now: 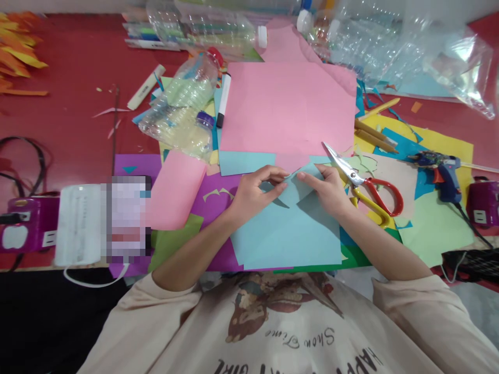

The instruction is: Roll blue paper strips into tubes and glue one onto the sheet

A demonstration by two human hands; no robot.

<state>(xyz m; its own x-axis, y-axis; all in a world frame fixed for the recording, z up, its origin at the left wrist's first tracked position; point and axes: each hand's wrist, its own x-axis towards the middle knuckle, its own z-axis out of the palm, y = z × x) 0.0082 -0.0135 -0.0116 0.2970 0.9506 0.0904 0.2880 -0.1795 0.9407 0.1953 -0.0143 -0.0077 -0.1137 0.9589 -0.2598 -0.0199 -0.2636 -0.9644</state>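
A small light-blue paper piece [301, 191] is pinched between the fingertips of the left hand [262, 188] and the right hand [328, 188], both grasping its far edge close together, seemingly so that the thin paper can be controlled without being crushed. It is raised above a larger light-blue sheet [288, 241], on which its shadow is cast. Just beside the right hand, scissors [353, 176] are laid with the red and yellow handles turned toward the wearer, apparently for easy reach.

Beyond the hands, a pink sheet [288, 111] is spread flat, with a marker [223, 101] lying along its left edge. A glue gun [446, 174] is rested on coloured paper well to the right, perhaps to keep its nozzle away from the hands. Farther out, clear bottles [222, 31] are gathered along the back of the red surface [78, 72], probably so that the near part is left for paper.
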